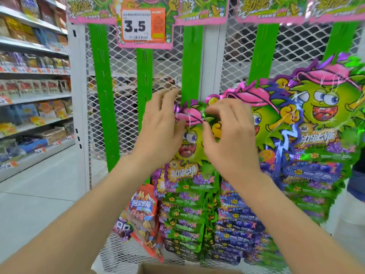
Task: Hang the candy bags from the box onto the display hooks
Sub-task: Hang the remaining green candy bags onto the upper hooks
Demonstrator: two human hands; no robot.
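A green candy bag (192,147) with a cartoon face and pink cap hangs at the lower end of a green hanging strip (191,62) on the white mesh rack. My right hand (227,135) pinches the bag's pink top edge between thumb and fingers. My left hand (162,125) lies against the bag's left side, fingers straight and reaching up to the mesh. Below it hang several more green and purple bags (183,210). The cardboard box (177,268) shows only its rim at the bottom edge.
Two more strips to the right carry stacked candy bags (308,135). Bare green strips (103,95) hang to the left. A red snack bag (144,218) hangs low. A 3.5 price tag (143,24) sits above. Store shelves (33,95) line the left aisle.
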